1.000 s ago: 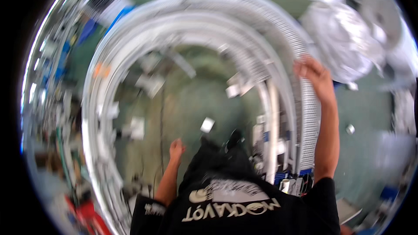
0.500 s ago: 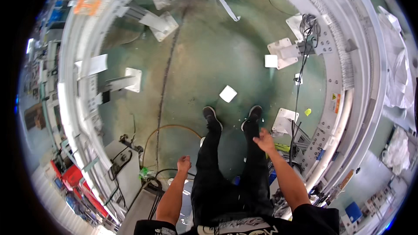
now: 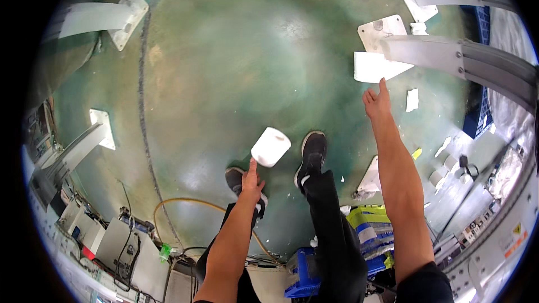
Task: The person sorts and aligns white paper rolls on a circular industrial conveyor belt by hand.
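Note:
My left hand [image 3: 252,182] reaches down over my left shoe. Its index finger points at the lower left edge of a white, roll-like piece [image 3: 271,147] on the floor; whether they touch I cannot tell. The fingers are apart and hold nothing. Farther out to the right, my right hand [image 3: 378,102] is stretched forward with open fingers, its tip just below a white block-like piece [image 3: 369,68]. That piece lies beside a metal foot plate [image 3: 384,29], partly beneath the grey support leg in this view.
Grey support legs [image 3: 443,50] and bolted foot plates [image 3: 101,129] ring the green floor [image 3: 224,78]. A yellow-brown hose [image 3: 191,200] curves behind my left leg. A blue crate [image 3: 303,272] and a yellow-green bundle [image 3: 370,230] sit by my right leg. Paper scraps [image 3: 412,100] lie rightward.
My view has dropped closer to the floor, and the ring frame has slid toward the rim. Both arms have stretched forward, the left toward the nearer white piece, the right toward the farther one.

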Demonstrator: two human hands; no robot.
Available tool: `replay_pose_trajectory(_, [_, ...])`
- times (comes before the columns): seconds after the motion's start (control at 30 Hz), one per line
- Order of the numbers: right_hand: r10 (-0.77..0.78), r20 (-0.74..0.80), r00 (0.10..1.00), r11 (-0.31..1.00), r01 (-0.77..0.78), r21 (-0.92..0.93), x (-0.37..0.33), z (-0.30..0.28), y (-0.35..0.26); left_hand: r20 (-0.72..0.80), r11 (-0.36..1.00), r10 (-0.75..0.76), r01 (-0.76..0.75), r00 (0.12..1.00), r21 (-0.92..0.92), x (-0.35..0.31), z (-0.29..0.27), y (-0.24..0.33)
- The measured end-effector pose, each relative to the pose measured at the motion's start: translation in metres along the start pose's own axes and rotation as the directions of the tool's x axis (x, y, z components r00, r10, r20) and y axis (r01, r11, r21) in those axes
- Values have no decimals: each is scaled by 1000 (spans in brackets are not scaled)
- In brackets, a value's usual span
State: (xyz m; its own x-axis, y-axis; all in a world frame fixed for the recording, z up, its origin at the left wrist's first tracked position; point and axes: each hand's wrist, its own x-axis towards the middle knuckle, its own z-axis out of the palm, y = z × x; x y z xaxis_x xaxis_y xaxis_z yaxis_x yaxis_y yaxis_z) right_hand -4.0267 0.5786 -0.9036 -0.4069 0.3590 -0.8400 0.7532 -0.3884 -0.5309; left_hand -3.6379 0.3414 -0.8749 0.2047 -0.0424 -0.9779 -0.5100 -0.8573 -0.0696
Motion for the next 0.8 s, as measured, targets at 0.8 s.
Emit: replay_pose_trajectory(0.8, [-230,767,599,827,-296,479,-595,-109,-163,614,709,696,-492,373,-505,-617,-16,110])
